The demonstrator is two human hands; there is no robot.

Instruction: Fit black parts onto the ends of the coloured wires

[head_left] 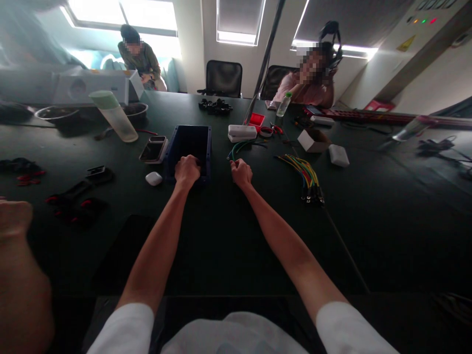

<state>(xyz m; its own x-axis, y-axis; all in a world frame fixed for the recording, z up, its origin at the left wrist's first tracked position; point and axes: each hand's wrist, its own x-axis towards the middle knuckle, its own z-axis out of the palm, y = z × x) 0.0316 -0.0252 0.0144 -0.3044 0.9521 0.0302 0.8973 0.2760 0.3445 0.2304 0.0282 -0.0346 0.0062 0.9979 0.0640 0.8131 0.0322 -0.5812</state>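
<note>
My left hand (187, 170) is closed over the near rim of a dark blue open bin (191, 142) in the middle of the dark table (236, 236). My right hand (241, 173) is closed just right of the bin, gripping the near end of a bundle of green and blue wires (243, 146) that runs away toward a white box (242, 132). A second bundle of coloured wires (304, 174) with dark connectors lies further right, apart from both hands.
Left of the bin lie a phone in a tray (154, 149), a white earbud case (154, 178) and a tall translucent cup (115, 116). Black and red parts sit at far left. A cardboard box (313, 140) and white pad (338, 155) lie right. Two people sit at the far side.
</note>
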